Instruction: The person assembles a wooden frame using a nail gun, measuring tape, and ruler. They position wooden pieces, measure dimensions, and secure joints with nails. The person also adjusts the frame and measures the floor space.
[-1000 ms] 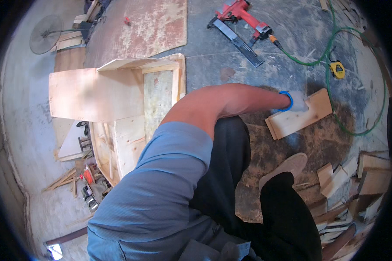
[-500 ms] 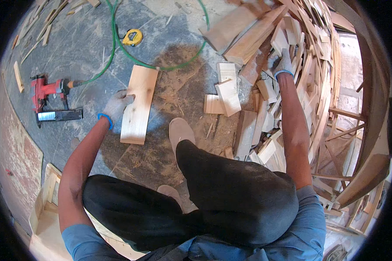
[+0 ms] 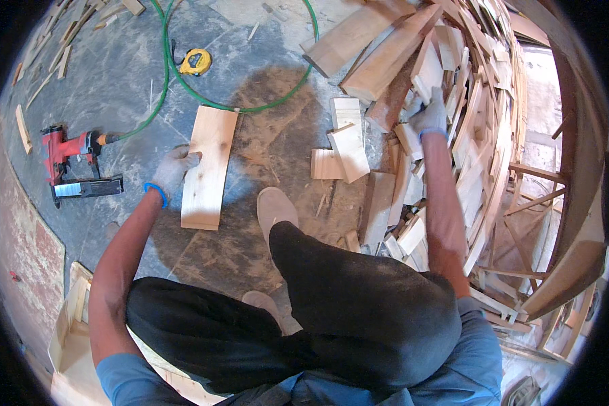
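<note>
My left hand, in a pale glove with a blue cuff, grips the left edge of a flat, light wooden board, its thumb on the upper face. The board is above the floor or on it; I cannot tell which. Far to the right, my gloved right hand is closed at the lower end of a pale wood offcut in the scrap pile. Its fingers are partly hidden. Between the hands, short offcuts lie crossed on the floor.
A red nail gun lies at the left, joined to a green air hose that loops across the floor. A yellow tape measure rests inside the loop. Heaped planks and scraps line the right side. A wooden frame stands at lower left.
My right hand has shifted slightly left and down at the pile, its fingers now around the offcut's lower end. My left hand keeps its hold on the board. The whole view has shifted slightly.
</note>
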A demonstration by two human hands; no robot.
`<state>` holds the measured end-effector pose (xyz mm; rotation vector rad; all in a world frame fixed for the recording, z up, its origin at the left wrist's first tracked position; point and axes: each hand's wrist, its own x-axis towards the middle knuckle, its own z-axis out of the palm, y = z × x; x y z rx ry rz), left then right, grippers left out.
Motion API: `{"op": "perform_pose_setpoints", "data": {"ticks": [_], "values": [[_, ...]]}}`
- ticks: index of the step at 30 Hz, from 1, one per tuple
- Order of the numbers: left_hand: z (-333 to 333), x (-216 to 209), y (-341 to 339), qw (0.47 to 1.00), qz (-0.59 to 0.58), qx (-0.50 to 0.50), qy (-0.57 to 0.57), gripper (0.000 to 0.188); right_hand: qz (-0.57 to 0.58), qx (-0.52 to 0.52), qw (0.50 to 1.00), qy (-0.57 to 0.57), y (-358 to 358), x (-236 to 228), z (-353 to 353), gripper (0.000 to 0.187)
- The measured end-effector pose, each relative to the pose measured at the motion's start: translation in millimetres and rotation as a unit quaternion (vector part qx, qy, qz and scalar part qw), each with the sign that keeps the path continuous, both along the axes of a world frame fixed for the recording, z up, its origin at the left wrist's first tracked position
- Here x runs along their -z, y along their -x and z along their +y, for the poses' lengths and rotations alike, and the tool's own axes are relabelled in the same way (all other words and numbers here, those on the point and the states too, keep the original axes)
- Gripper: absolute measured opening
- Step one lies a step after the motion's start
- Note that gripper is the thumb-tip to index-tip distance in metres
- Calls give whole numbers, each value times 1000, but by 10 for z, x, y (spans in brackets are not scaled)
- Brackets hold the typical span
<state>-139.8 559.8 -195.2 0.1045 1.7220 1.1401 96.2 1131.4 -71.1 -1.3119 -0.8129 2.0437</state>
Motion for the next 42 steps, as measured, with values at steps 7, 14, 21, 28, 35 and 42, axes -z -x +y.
{"op": "perform_pose_setpoints", "data": {"ticks": [7, 14, 21, 28, 35, 42], "values": [[-20, 137, -5, 1000, -2, -13, -24, 45, 60, -200, 969, 133, -295, 250, -2707, 59], [-93, 5, -19, 1000, -6, 0, -8, 43, 72, -155, 983, 59, -412, 457, -2303, 53], [-617, -233, 87, 989, 121, 60, 62, 45, 25, -138, 987, 83, -617, 446, -1427, 61], [-1701, -60, -690, 975, 147, -131, 98, 49, -12, -338, 937, 83, 279, 190, -2935, 59], [-1607, 329, -1090, 940, 203, -247, 121, 53, -176, -671, 632, -347, 646, 911, -2811, 37], [-1568, -333, -1204, 914, 162, -339, 155, 49, -345, -637, 107, -681, 1317, 566, -3413, 66]]}}
